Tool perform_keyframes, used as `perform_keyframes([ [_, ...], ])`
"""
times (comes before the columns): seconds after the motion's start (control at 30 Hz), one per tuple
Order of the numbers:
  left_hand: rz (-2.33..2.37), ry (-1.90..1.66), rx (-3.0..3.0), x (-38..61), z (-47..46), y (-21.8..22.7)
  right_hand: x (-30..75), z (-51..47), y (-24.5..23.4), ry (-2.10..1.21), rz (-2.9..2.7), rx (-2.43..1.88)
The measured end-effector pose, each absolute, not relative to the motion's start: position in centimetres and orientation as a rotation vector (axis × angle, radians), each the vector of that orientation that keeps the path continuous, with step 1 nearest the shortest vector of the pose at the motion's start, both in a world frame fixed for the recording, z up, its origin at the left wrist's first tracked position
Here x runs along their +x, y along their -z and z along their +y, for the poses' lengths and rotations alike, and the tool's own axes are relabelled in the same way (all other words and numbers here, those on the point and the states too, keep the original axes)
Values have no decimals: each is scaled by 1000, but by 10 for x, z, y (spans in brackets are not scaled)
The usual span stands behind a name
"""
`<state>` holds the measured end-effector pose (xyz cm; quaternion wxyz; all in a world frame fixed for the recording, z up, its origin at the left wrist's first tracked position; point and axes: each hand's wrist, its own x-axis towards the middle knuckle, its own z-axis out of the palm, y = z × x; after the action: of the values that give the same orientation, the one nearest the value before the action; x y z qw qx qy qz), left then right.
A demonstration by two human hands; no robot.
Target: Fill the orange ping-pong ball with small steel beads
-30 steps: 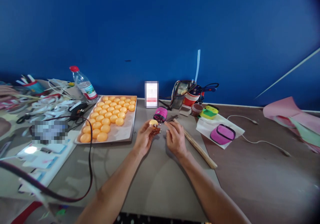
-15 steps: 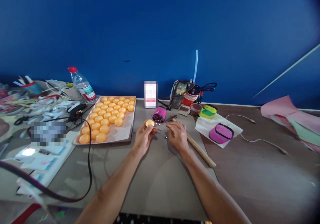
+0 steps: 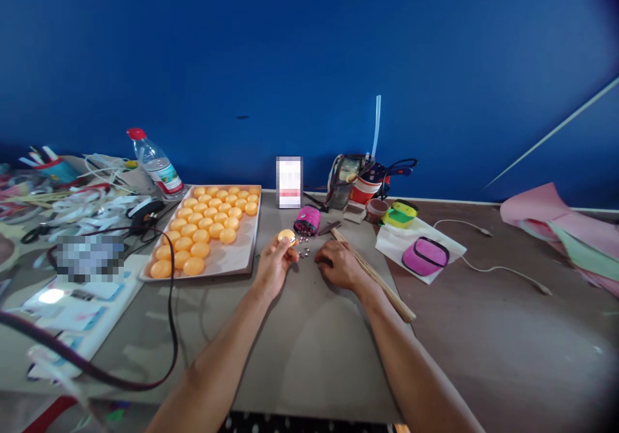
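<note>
My left hand is closed around an orange ball, held between thumb and fingers; a small silvery spot shows on the ball's right side. My right hand rests low over the table with its fingers curled and pressed together. Whatever its fingertips hold, if anything, is hidden. Between the hands lie several small shiny metal balls. More of them spill from the mouth of a magenta pouch just beyond. A flat dark strip and wooden sticks lie beside my right hand.
On the left, a white tray carries rows of orange balls, with a water bottle behind. A dark cable loops across the left side. A magenta mesh piece lies on white paper at right. A blue wall stands behind.
My right hand has come down and slightly toward me, its fingers curling more. The ball in my left hand has turned, so a silvery spot now shows. The view has shifted slightly.
</note>
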<state>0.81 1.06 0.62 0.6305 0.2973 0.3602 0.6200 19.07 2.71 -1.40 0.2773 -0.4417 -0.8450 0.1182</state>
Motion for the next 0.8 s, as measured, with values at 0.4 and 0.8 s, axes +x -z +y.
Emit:
perform_keyframes([
  [0.4,707,-1300,633,8,8,-3,176,27,13,-784,-1646,-1114],
  [0.8,644,-1174,493,12,7,-7,163,17,2,-1513,-944,-821],
])
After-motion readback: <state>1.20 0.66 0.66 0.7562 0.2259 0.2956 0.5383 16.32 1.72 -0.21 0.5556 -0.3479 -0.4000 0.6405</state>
